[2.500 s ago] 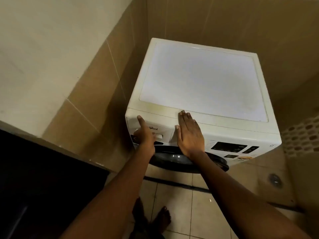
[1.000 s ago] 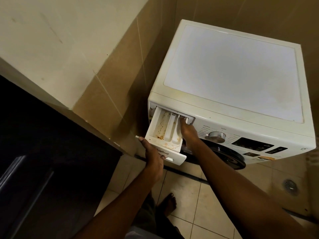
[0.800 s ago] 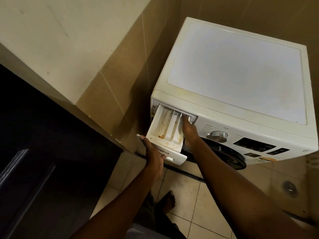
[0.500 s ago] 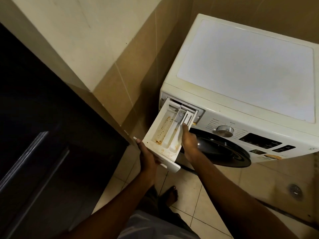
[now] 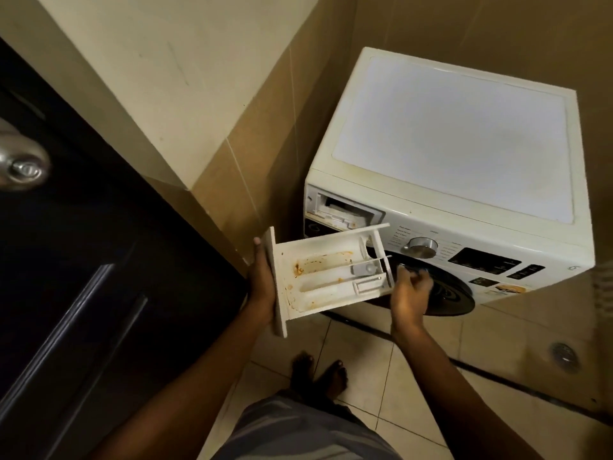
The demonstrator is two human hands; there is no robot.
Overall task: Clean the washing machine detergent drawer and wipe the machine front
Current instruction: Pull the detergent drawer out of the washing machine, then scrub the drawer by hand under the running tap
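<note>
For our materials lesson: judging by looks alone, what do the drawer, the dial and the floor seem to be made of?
The drawer looks like moulded plastic: matt white, thin ribbed walls, orange-brown stains. The dial could be metal or metallised plastic: silvery with a bright sheen. The floor is probably glazed ceramic tile: beige, glossy, with grout lines.

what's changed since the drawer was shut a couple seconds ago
The detergent drawer came fully out of its slot, toward the person. The left hand grips its front panel; the right hand now sits at its rear end. The washing machine stayed put.
</note>
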